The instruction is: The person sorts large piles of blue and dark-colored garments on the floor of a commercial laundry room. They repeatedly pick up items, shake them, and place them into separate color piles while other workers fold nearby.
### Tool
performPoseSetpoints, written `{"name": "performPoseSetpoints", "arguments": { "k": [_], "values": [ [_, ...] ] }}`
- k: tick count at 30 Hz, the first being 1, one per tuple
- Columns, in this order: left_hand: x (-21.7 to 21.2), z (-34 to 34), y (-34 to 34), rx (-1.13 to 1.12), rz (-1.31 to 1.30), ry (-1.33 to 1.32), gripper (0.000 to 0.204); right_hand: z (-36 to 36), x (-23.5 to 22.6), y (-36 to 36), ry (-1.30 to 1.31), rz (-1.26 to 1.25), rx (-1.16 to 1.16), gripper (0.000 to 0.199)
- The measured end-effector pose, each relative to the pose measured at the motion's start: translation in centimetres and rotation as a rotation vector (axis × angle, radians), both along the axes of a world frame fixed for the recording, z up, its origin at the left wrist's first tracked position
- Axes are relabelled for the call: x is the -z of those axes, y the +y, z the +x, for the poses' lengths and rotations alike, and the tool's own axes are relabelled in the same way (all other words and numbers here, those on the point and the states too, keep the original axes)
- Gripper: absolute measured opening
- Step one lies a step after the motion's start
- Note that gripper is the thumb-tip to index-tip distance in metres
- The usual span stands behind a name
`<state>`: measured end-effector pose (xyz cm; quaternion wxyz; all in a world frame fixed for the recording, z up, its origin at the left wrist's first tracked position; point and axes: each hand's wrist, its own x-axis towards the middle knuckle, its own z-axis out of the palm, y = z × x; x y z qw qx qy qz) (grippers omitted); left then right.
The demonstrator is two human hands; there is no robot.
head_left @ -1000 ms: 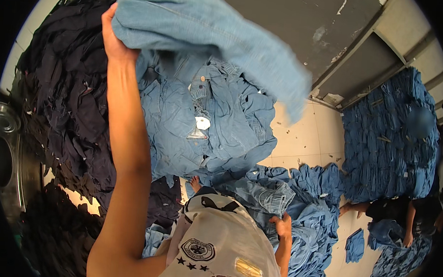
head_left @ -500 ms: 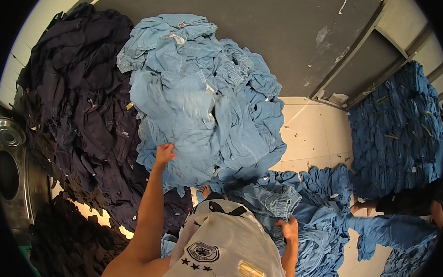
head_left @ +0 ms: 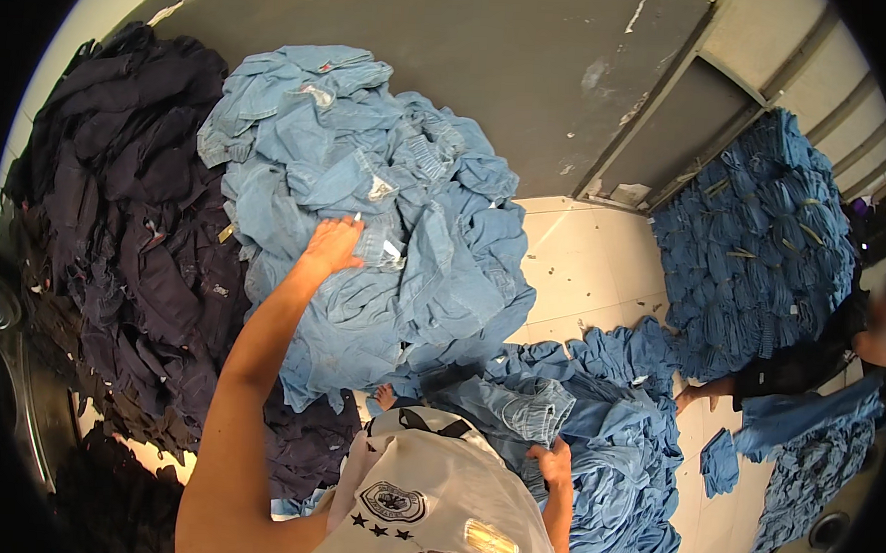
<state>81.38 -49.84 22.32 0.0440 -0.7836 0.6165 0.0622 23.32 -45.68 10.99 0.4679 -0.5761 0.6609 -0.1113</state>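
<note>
Much of the scene was hard to read. The fisheye rim blacked out the corners. The right hand (head_left: pixel 554 465) was half hidden behind the person's own white shirt (head_left: pixel 431 506), so only its back and knuckles showed; it lay on the mid-blue garments (head_left: pixel 594 455) spread on the floor, at the edge of a folded blue piece with a gathered waistband (head_left: pixel 521 413), but whether its fingers were closed on cloth could not be told. A second person (head_left: pixel 840 347) at the right edge was cut off and blurred, a bare foot showing on the tiles beside more blue cloth.

The left hand (head_left: pixel 332 246) was stretched up and forward with fingers spread and flat, pressing on the heap of light-blue shirts (head_left: pixel 386 213) and grasping nothing. The heap was a crumpled mound with no single clear direction; its long axis ran roughly from upper left, against the grey wall (head_left: pixel 534 71), down to the lower right toward the tiled floor (head_left: pixel 584 264). The hand rested on the heap's lower-left slope, with most of the mound above and to the right of it and a white label just beside the fingertips.

A dark navy pile of clothing (head_left: pixel 134 250) lay touching the heap's left side. A tall stack of blue garments (head_left: pixel 755 243) stood well apart at the right, against the wall panels.
</note>
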Motion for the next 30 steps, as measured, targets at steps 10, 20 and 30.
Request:
{"name": "performPoseSetpoints", "arguments": {
  "k": [10,20,30],
  "values": [
    [5.3,-25.3,1.6,0.104,-0.074,1.342,0.049,-5.0,-2.6,-0.3,-0.173,0.141,0.253,0.038],
    [-2.3,-27.5,-6.4,-0.154,-0.383,1.502,0.036,-18.5,-6.6,-1.3,-0.168,-0.042,0.739,0.047],
    [-14.9,-24.4,-6.2,-0.118,-1.131,1.292,0.037,-18.5,-9.9,-3.0,-0.276,0.005,0.891,0.066]
  ]
}}
